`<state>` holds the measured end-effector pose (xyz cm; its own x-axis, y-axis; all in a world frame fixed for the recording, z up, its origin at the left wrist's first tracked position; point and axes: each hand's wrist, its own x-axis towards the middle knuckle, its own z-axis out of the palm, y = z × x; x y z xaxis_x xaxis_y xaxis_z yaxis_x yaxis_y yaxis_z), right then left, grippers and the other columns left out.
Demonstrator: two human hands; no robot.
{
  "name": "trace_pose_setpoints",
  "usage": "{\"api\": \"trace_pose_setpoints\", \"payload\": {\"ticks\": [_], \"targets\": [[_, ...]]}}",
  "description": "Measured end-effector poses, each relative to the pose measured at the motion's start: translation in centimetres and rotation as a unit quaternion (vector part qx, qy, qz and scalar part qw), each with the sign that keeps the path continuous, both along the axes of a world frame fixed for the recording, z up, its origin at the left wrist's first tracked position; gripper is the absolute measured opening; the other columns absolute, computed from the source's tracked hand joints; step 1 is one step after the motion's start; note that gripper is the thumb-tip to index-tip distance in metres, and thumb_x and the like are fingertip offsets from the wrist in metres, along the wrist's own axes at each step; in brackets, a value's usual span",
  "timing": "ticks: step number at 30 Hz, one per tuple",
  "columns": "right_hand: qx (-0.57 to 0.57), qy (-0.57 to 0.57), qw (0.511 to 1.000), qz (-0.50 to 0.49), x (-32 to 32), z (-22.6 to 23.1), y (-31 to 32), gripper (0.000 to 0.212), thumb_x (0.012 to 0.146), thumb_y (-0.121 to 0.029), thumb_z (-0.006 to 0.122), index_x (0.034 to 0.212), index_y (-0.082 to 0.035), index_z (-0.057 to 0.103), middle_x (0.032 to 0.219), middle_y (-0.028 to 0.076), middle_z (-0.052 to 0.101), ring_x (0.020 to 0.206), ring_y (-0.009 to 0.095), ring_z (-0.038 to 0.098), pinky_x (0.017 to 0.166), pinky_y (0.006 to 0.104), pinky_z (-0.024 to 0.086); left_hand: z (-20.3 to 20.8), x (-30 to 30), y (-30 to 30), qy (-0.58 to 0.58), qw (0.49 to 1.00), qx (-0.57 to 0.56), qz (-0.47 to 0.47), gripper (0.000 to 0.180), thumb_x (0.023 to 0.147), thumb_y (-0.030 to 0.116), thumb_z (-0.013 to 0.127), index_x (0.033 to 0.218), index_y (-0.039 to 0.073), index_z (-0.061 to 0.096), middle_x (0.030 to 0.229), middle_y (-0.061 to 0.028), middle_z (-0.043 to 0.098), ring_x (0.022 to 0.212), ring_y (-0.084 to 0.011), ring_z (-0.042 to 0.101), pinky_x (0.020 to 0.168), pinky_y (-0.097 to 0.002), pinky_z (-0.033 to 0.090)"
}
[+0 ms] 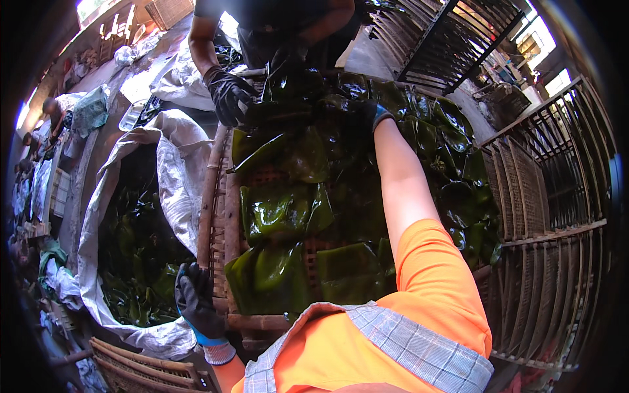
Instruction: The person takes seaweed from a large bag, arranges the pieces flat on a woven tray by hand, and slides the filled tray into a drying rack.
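Glossy dark green sheets point(282, 213), like wet kelp or broad leaves, lie in overlapping rows on a bamboo rack point(232, 216) in front of me. My right hand point(368, 116), in a dark glove with a blue cuff, reaches across to the far part of these sheets; its fingers blend into the dark green and cannot be made out. Beside the rack's near left edge is my left hand point(198, 304), gloved the same way, fingers extended upward along the bamboo. No object shows in it.
A person stands across the rack, one dark-gloved hand point(229, 96) at its far left corner. A white woven sack point(177, 180), open at the top, holds more dark green leaves on the left. Slatted bamboo racks point(550, 216) stand on the right. Another slatted piece point(141, 367) lies lower left.
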<state>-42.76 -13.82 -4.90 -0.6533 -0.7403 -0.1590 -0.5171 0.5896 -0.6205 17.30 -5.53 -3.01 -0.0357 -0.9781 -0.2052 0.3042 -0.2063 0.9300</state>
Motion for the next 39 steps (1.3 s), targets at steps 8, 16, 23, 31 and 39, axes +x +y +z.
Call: {"api": "trace_pose_setpoints", "payload": {"ticks": [8,16,23,31,39], "targets": [[-0.281,-0.246,0.927,-0.023,-0.2,-0.8,0.5,0.038,0.087,-0.027,0.050,0.119,-0.007,0.056,0.109,0.008,0.062,0.097,0.022,0.059,0.080,0.0363,0.048,4.4,-6.7,-2.8,0.003,0.987,-0.080,-0.137,0.039,0.097,0.025,0.044,0.129,0.003,0.046,0.118,-0.0099,0.058,0.102,-0.0200,0.059,0.087,-0.0329,0.049],[-0.129,-0.061,0.963,-0.227,-0.8,-6.8,-1.9,0.038,0.089,-0.028,0.048,0.119,-0.007,0.055,0.109,0.009,0.062,0.095,0.022,0.060,0.078,0.0356,0.049,4.0,-9.0,-1.6,-0.006,0.985,-0.048,-0.166,0.039,0.097,0.028,0.044,0.128,0.004,0.046,0.117,-0.0092,0.059,0.101,-0.0201,0.060,0.087,-0.0343,0.048],[-0.130,-0.088,0.958,-0.238,-0.6,-7.8,-2.7,0.038,0.090,-0.029,0.045,0.119,-0.006,0.055,0.108,0.010,0.061,0.093,0.022,0.060,0.076,0.0350,0.050,2.8,-5.1,-2.2,0.018,0.994,-0.033,-0.104,0.040,0.097,0.028,0.044,0.130,0.005,0.046,0.118,-0.0097,0.058,0.103,-0.0218,0.059,0.089,-0.0349,0.047],[-0.321,-0.290,0.890,-0.146,-0.6,-6.0,-1.7,0.039,0.091,-0.031,0.043,0.119,-0.006,0.055,0.107,0.011,0.061,0.092,0.021,0.061,0.074,0.0343,0.051,2.8,-3.5,-1.3,0.032,0.996,-0.019,-0.080,0.041,0.098,0.027,0.042,0.131,0.004,0.043,0.121,-0.0117,0.056,0.106,-0.0232,0.058,0.089,-0.0352,0.048],[-0.471,-0.532,0.691,0.132,-3.8,6.8,14.0,0.039,0.091,-0.033,0.047,0.117,-0.005,0.056,0.098,0.009,0.064,0.079,0.017,0.062,0.064,0.0284,0.052,1.6,-0.7,-1.1,-0.046,0.995,-0.050,-0.077,0.038,0.097,0.025,0.047,0.127,0.003,0.048,0.116,-0.0089,0.058,0.103,-0.0181,0.057,0.089,-0.0318,0.046]]}}
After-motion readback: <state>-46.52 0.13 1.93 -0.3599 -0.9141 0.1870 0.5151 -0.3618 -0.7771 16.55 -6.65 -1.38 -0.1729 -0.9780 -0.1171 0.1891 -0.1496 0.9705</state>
